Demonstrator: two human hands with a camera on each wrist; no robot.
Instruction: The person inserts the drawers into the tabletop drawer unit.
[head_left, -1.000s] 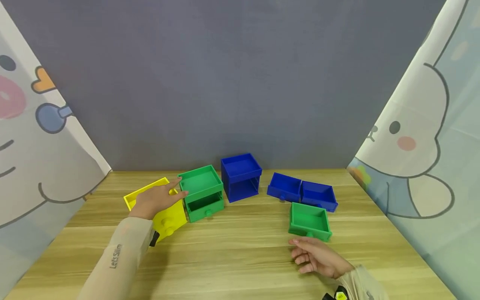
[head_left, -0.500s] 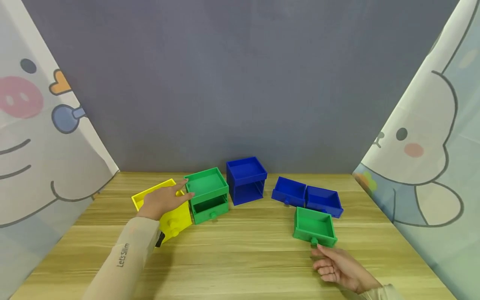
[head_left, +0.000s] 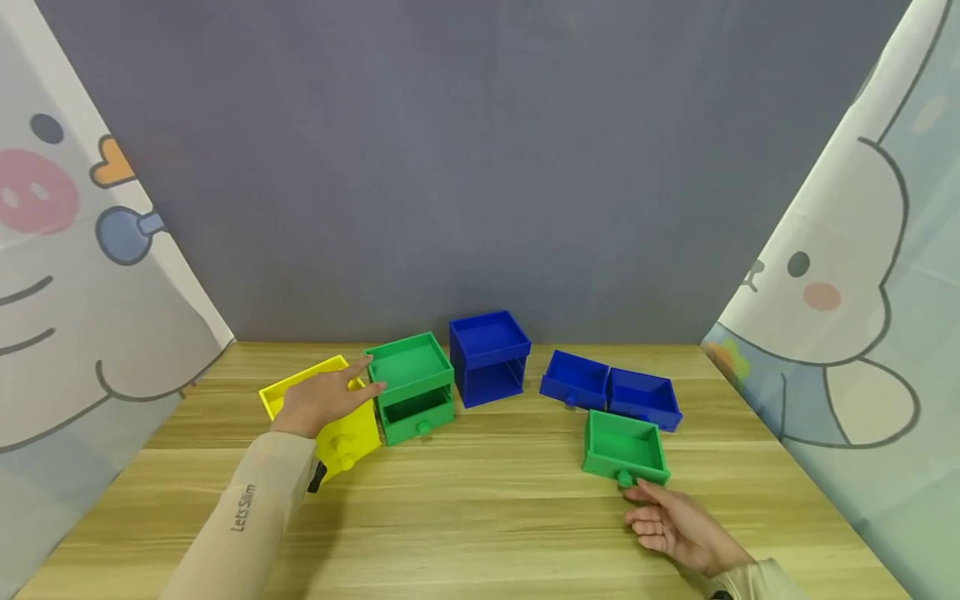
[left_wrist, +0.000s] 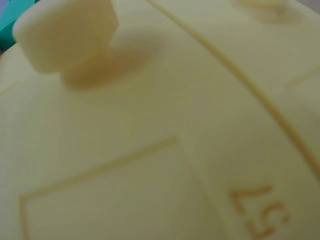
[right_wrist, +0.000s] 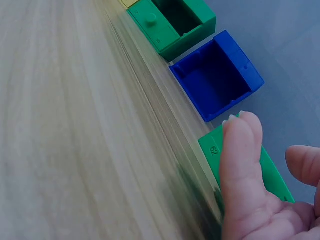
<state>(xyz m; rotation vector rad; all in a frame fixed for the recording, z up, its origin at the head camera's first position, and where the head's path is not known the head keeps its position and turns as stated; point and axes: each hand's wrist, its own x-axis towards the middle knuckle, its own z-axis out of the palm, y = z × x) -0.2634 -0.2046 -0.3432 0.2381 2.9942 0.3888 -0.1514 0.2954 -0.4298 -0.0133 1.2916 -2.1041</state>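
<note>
My left hand (head_left: 322, 402) rests over the yellow drawer box (head_left: 360, 429), its index finger and thumb reaching to the left edge of the green drawer box (head_left: 414, 386). A yellow knob (left_wrist: 65, 35) on a numbered front fills much of the left wrist view. On the right, my right hand (head_left: 686, 527) is in front of a loose green drawer (head_left: 607, 467), fingertips right at its round knob (head_left: 625, 479). In the right wrist view the fingers (right_wrist: 242, 165) stretch forward over the drawer and the thumb stands apart. The green box has a drawer below and a vacant upper slot.
A blue drawer box (head_left: 498, 360) without drawers stands behind, right of the green one. Two loose blue drawers, one on the left (head_left: 573, 392) and one on the right (head_left: 643, 408), lie just behind the green drawer. A grey backdrop (head_left: 480, 167) closes the table's far edge.
My right hand has shifted right and closer to the green drawer's knob. The left hand stays on the yellow box, and the view has shifted slightly.
</note>
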